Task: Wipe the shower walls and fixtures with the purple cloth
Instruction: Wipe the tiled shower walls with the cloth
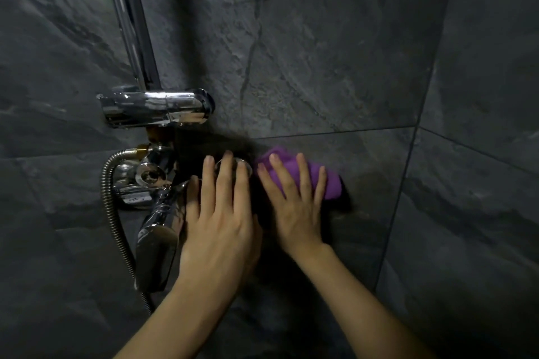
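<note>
The purple cloth lies flat against the dark grey tiled shower wall, just right of the chrome mixer tap. My right hand presses the cloth to the wall with straight, spread fingers. Beside it, my left hand lies with straight fingers over the right end of the tap, fingertips on a round chrome wall flange. The tap's lever handle points down to the left of my left hand.
A chrome riser pipe runs up from a chrome bracket above the tap. A ribbed metal shower hose loops down the left side. The side wall meets the back wall in a corner at the right.
</note>
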Demonstrator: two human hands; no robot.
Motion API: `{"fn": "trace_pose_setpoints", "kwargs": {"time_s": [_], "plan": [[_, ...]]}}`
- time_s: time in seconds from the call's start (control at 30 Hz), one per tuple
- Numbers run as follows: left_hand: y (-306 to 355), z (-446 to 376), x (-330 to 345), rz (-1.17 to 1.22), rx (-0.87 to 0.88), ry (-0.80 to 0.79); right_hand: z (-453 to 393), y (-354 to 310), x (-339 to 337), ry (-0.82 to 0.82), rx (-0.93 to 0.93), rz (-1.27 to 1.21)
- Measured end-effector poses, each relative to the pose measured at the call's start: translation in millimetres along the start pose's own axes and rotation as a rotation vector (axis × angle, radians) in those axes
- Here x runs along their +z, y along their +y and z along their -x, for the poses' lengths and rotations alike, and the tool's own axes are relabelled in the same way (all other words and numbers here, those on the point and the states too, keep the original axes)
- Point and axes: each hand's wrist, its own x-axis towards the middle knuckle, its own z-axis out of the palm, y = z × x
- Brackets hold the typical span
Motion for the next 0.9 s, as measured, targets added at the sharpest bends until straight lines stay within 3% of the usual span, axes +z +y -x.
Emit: {"fn": "trace_pose_setpoints", "kwargs": {"time_s": [0.1,0.17,0.3,0.4,0.53,0.6,0.8,0.9], "plan": [[0.1,-0.8,0.3,-0.009,0.008,-0.012,48.4,13.3,10.3,-0.087,-0.139,0.06],[-0.3,0.1,-1.5,-0.009,0.02,-0.012,65.1,37.6,8.7,-0.102,-0.137,0.095],[-1.8,1.7,-4.3,-0.005,0.036,-0.034,31.5,80.8,-8.3,-0.002,0.104,0.078],[-2.2,0.6,-6.2,-0.005,0.04,-0.048,14.6,97.9,-11.6,0.04,0.182,0.039],[-5.4,3.1,-8.8,-0.013,0.056,-0.06,61.8,74.6,3.4,0.074,0.49,-0.042],[-5.8,4.4,-7.8,-0.021,0.059,-0.069,87.9,43.9,12.9,0.034,0.536,-0.038],[-4.0,6.2,-3.8,-0.019,0.056,-0.097,80.9,-27.3,21.9,-0.164,0.255,-0.056],[-2.3,8.2,-3.4,-0.016,0.029,-0.145,91.4,-38.7,28.7,-0.296,0.01,-0.03]]}}
